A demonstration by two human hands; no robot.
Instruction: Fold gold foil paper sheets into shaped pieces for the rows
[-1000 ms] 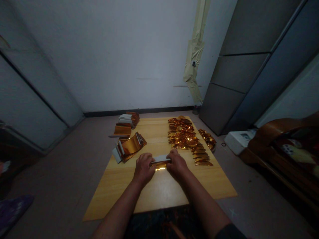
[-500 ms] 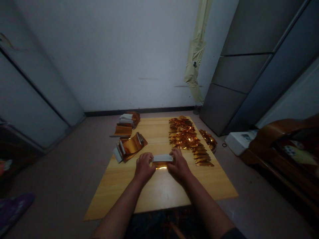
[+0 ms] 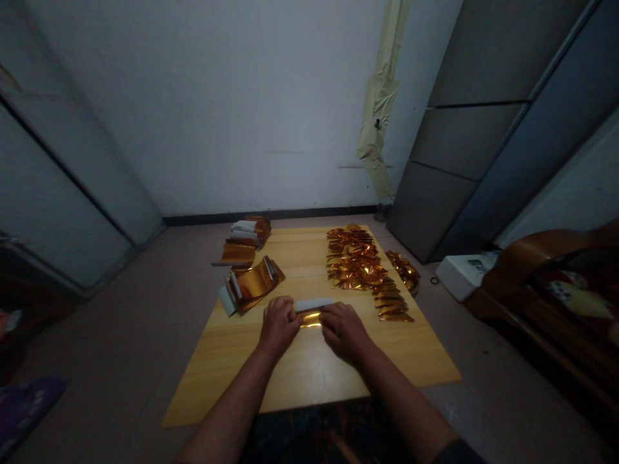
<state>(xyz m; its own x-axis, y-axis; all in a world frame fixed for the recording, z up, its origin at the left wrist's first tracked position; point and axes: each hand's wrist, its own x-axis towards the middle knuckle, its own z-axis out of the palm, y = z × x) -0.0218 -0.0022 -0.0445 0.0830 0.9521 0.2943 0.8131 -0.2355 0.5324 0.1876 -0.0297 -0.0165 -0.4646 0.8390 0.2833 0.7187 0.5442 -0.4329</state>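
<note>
Left of centre in the frame, a fanned stack of gold sheets [image 3: 251, 283] lies on the wooden board [image 3: 309, 374]. Just right of it and nearer the bottom edge, the left hand [image 3: 279, 324], fingers curled, pinches the left end of a gold foil strip [image 3: 311, 318]. The strip lies on the board between both hands. The right hand [image 3: 342, 328], fingers bent, grips its right end. Folded gold pieces [image 3: 360, 264] lie to its upper right.

- small rectangular gold foil sheet [image 3: 310, 319]: glossy, mirror-bright, with a matt white paper backing;
- pale yellow wooden board [image 3: 314, 370]: smooth, faint sheen;
- heap of folded gold foil pieces [image 3: 355, 261]: shiny, crinkled
</note>
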